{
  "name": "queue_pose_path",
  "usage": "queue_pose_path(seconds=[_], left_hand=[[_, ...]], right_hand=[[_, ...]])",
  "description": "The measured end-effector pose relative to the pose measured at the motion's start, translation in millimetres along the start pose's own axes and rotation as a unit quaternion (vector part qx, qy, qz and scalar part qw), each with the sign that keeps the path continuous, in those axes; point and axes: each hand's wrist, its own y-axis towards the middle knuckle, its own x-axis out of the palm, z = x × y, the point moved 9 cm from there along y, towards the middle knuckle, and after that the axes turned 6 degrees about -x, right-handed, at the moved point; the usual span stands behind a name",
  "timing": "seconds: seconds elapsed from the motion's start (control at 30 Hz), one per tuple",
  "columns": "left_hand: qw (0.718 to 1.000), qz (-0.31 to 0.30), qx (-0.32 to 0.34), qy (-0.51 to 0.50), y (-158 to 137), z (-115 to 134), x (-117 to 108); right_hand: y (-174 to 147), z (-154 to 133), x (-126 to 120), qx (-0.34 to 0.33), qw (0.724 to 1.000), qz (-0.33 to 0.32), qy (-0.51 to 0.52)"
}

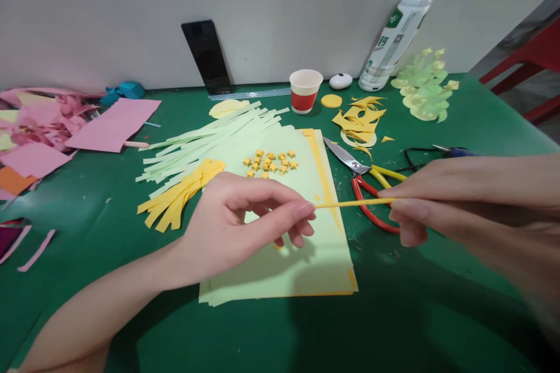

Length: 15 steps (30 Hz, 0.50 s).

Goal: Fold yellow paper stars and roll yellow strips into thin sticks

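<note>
A thin yellow paper strip (354, 203) is stretched edge-on between my hands. My left hand (254, 213) pinches its left end between thumb and forefinger, above a stack of pale green paper (280, 274). At the other end, my right hand (472, 198) holds the strip between thumb and fingers, in front of the scissors (345, 157) with red and yellow handles. Several small folded yellow paper stars (271, 163) lie on the stack behind my left hand. Cut yellow strips (184, 192) and pale green strips (227, 137) fan out to the left.
A red-and-white paper cup (305, 91), a leaning black phone (207, 57) and a tilted bottle (400, 29) stand by the wall. Yellow paper scraps (363, 119) and a green paper cutout (424, 93) lie at right, pink paper (116, 125) at left, on the green table (175, 326).
</note>
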Motion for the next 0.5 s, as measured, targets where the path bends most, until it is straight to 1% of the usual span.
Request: queue_pose_path(seconds=[0.07,0.2,0.23,0.37,0.5], left_hand=[[1.000,0.008,0.000,-0.006,-0.3,0.4,-1.6],[0.999,0.020,-0.009,-0.030,0.3,-1.7,-4.9],[0.999,0.023,-0.009,-0.036,0.5,-1.8,-5.6],[0.999,0.033,-0.010,-0.034,0.9,-1.0,-7.8],[0.999,0.046,0.004,-0.020,0.8,2.1,-10.9]], right_hand=[[1.1,2.1,-3.2,0.007,1.000,0.006,-0.008],[3.7,3.5,-0.6,0.005,0.999,-0.036,-0.030],[3.7,3.8,-1.1,0.009,0.999,-0.037,-0.032],[1.4,4.9,-6.7,0.029,0.999,-0.002,-0.034],[1.9,1.1,-5.4,0.011,0.999,0.000,-0.033]])
